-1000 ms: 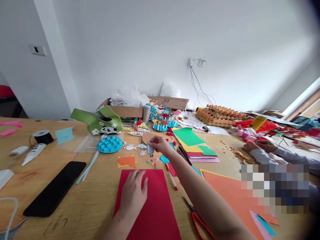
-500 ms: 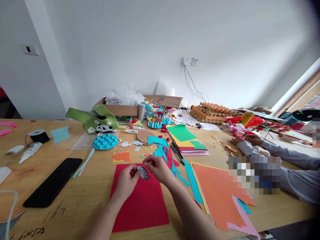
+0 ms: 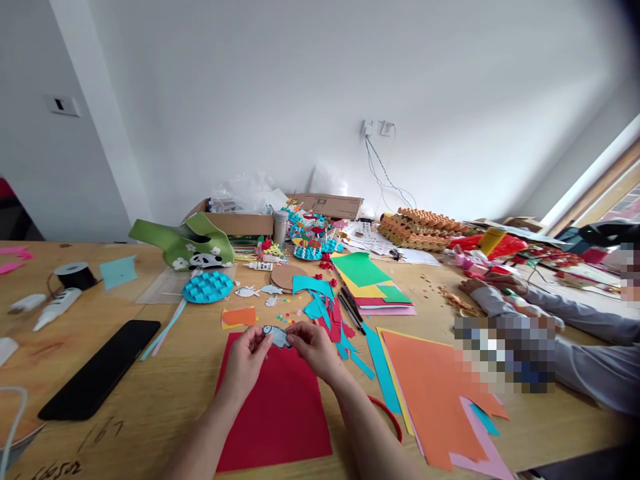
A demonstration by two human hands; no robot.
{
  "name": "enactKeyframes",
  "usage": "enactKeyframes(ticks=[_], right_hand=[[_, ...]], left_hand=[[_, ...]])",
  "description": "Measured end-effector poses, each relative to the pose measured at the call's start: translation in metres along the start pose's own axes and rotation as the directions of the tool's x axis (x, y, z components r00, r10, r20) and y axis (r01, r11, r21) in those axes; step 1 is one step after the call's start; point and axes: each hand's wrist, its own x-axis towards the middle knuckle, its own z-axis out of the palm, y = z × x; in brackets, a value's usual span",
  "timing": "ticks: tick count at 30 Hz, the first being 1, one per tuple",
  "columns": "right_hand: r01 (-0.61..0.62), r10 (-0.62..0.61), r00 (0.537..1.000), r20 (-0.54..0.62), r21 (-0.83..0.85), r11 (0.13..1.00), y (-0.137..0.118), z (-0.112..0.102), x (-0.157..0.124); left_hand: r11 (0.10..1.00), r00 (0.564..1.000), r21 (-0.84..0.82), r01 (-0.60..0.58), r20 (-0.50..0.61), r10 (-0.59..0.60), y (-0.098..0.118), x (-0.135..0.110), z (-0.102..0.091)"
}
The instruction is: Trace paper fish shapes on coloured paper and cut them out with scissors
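A small grey-blue paper fish (image 3: 277, 337) with a dark outline is stretched between my two hands. My left hand (image 3: 250, 357) pinches its head end, and my right hand (image 3: 314, 350) pinches the tail end. Beneath them lies a red sheet of paper (image 3: 275, 413) on the wooden table. Just beyond the sheet are an orange paper scrap (image 3: 239, 317) and more cut-out paper fish (image 3: 247, 292). A red ring-shaped handle (image 3: 393, 417), its other part hidden, shows beside my right forearm.
Left are a black phone (image 3: 103, 367), a glue bottle (image 3: 57, 308) and a blue woven paper disc (image 3: 207, 287). Right lie orange paper sheets (image 3: 430, 393), blue scraps and black pens (image 3: 351, 310). A co-worker's sleeved arms (image 3: 575, 347) rest on the table at the far right.
My right hand has come down and now grips the fish's tail end. The fish has turned from hanging slanted to nearly level. The view has shifted slightly.
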Motion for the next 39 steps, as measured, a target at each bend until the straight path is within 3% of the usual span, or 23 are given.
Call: enactKeyframes(ticks=[4,8,13,20,28,31,34,36,39], right_hand=[[0.077,-0.1,0.972,-0.215,-0.113,0.991,0.0,-0.004,0.0],[0.165,-0.299,0.874,-0.383,-0.345,0.924,-0.001,-0.006,-0.002],[0.253,-0.461,0.804,-0.375,-0.485,0.837,-0.002,-0.005,-0.006],[0.277,-0.499,0.795,-0.343,-0.526,0.804,0.0,-0.004,-0.006],[0.281,-0.523,0.774,-0.357,-0.547,0.789,-0.002,-0.005,-0.006],[0.287,-0.544,0.768,-0.338,-0.578,0.764,0.0,-0.005,-0.007],[0.302,-0.58,0.753,-0.311,-0.619,0.725,0.001,-0.007,-0.008],[0.306,-0.603,0.742,-0.292,-0.653,0.693,0.0,-0.008,-0.009],[0.316,-0.646,0.724,-0.243,-0.715,0.624,-0.003,-0.011,-0.011]], left_hand=[[0.995,0.998,0.076,-0.062,-0.029,0.064,-0.002,0.0,0.003],[0.976,0.996,0.202,-0.084,0.055,0.075,-0.002,-0.002,0.003],[0.963,0.986,0.257,-0.083,0.163,0.042,0.002,-0.007,0.003],[0.958,0.981,0.28,-0.062,0.193,0.007,-0.001,-0.006,0.004],[0.905,0.946,0.396,-0.157,0.324,0.022,0.009,-0.012,0.001],[0.862,0.884,0.447,-0.239,0.467,0.003,0.02,-0.018,-0.002],[0.799,0.767,0.518,-0.307,0.631,-0.114,0.03,-0.025,-0.005],[0.747,0.701,0.576,-0.333,0.681,-0.213,0.035,-0.028,-0.006],[0.67,0.643,0.637,-0.381,0.703,-0.303,0.035,-0.028,-0.005]])
